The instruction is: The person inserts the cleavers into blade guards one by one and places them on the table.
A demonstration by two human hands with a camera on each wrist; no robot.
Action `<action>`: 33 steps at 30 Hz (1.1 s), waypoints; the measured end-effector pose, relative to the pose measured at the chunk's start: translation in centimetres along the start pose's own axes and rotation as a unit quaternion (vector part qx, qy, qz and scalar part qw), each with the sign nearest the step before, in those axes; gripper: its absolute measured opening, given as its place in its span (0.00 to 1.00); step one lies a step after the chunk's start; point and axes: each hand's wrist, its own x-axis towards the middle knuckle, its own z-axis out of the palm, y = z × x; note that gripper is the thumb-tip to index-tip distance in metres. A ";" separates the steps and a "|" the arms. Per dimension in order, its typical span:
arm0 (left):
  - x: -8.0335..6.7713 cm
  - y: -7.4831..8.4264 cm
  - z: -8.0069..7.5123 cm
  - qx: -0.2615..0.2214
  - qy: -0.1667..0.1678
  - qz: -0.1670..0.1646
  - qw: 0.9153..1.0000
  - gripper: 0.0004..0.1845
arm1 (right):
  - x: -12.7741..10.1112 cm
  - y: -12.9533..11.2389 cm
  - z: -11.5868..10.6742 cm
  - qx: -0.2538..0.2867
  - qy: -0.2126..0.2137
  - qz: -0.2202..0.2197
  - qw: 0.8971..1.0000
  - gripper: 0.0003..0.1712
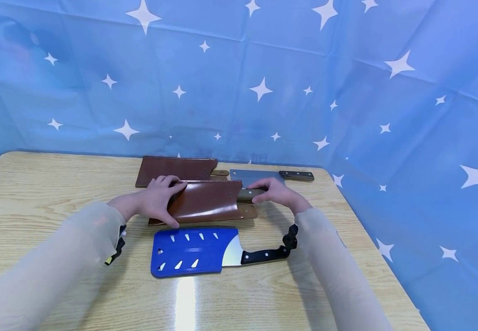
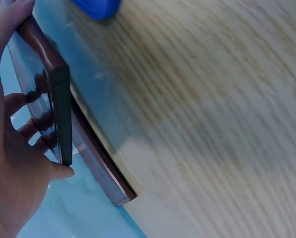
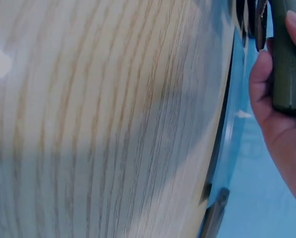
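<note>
In the head view my left hand [image 1: 156,198] grips the left end of a glossy brown knife sheath [image 1: 205,201], thumb at its near edge and fingers over its far edge. The left wrist view shows the sheath's end [image 2: 63,114] between the thumb and fingers, tilted up from the table. My right hand [image 1: 278,192] holds the brown riveted handle [image 1: 244,195] of a knife that sticks out of the sheath's right end; its blade is hidden inside. A strap tab [image 1: 247,211] hangs below the handle. In the right wrist view, fingers wrap the handle [image 3: 289,74].
Nearer me lies a cleaver with a black handle [image 1: 263,255] in a blue blade cover [image 1: 189,253]. Behind the hands are a second brown sheath [image 1: 176,168] and a bare cleaver [image 1: 251,175] with a dark handle. A blue starry cloth [image 1: 222,69] hangs along the table's back and right edges.
</note>
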 end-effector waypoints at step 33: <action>0.2 -3.4 -0.7 -0.047 0.013 -0.032 0.998 0.46 | 1.3 0.1 0.0 -0.074 -0.038 0.014 0.996 0.23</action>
